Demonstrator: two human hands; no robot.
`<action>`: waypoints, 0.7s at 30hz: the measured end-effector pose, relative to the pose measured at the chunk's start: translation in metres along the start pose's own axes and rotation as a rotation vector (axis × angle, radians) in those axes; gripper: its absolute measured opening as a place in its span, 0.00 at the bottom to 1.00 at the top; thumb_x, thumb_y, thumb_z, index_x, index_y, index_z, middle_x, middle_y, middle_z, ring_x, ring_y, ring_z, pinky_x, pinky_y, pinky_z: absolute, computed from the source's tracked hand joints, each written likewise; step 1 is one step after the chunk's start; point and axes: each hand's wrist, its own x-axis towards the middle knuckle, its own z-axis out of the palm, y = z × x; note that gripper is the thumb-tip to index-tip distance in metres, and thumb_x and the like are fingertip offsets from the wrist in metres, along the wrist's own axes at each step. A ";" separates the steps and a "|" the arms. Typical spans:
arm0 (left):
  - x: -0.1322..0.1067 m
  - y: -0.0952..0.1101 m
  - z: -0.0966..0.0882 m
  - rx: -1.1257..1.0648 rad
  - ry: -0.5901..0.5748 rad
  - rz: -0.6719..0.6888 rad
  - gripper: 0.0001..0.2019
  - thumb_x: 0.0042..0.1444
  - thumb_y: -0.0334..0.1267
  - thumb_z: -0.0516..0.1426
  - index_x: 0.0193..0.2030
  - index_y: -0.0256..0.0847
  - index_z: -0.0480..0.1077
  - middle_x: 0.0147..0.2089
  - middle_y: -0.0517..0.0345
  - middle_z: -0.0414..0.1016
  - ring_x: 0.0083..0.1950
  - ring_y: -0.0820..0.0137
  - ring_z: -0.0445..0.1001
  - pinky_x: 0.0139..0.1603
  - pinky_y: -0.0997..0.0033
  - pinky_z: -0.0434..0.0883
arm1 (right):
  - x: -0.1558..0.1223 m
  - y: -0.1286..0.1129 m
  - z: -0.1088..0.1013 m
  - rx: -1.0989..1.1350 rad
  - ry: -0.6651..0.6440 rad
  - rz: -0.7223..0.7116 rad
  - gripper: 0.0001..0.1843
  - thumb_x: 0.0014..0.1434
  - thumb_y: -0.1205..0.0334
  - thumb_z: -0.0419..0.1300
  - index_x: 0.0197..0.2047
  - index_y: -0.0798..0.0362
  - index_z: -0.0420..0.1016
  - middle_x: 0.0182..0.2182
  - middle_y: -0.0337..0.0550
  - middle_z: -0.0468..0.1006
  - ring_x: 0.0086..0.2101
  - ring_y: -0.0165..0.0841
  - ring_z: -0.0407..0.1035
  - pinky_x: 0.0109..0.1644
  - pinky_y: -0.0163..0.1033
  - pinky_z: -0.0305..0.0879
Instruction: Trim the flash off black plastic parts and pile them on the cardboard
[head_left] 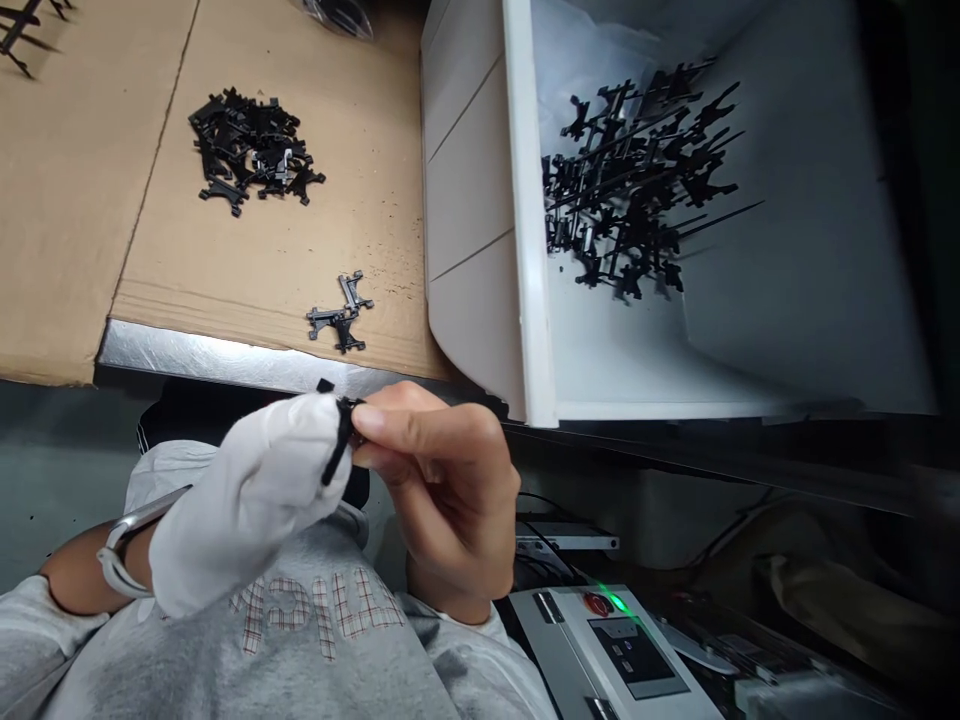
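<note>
Grip tight, left hand, right hand, on plastic piece, seemingly below cardboard edge.

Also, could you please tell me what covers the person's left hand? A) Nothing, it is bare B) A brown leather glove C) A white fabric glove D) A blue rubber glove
C. The left hand sits in a white fabric glove and pinches a small black plastic part together with the bare right hand.

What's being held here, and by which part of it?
A small black plastic part, pinched near its middle by the right hand, and touching the white-gloved left hand.
</note>
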 end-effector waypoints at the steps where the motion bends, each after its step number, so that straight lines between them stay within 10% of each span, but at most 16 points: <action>1: 0.002 0.002 -0.001 0.055 0.024 0.038 0.16 0.68 0.32 0.51 0.27 0.45 0.59 0.25 0.64 0.65 0.27 0.73 0.65 0.32 0.72 0.69 | 0.003 -0.001 0.001 0.022 0.001 -0.042 0.20 0.70 0.64 0.61 0.58 0.29 0.81 0.27 0.38 0.75 0.25 0.40 0.71 0.26 0.46 0.69; 12: 0.009 -0.001 -0.001 0.280 0.085 0.346 0.15 0.65 0.28 0.53 0.28 0.45 0.56 0.24 0.67 0.65 0.24 0.75 0.64 0.26 0.77 0.68 | 0.014 0.000 0.003 0.336 -0.065 -0.112 0.32 0.66 0.75 0.64 0.66 0.33 0.80 0.41 0.38 0.89 0.37 0.41 0.84 0.41 0.48 0.82; 21: 0.004 -0.003 -0.005 0.139 0.045 0.149 0.14 0.67 0.29 0.52 0.29 0.44 0.57 0.25 0.65 0.62 0.25 0.75 0.63 0.26 0.79 0.69 | 0.012 -0.003 0.007 0.352 -0.041 -0.057 0.32 0.65 0.77 0.63 0.63 0.33 0.82 0.41 0.38 0.88 0.38 0.40 0.82 0.44 0.46 0.79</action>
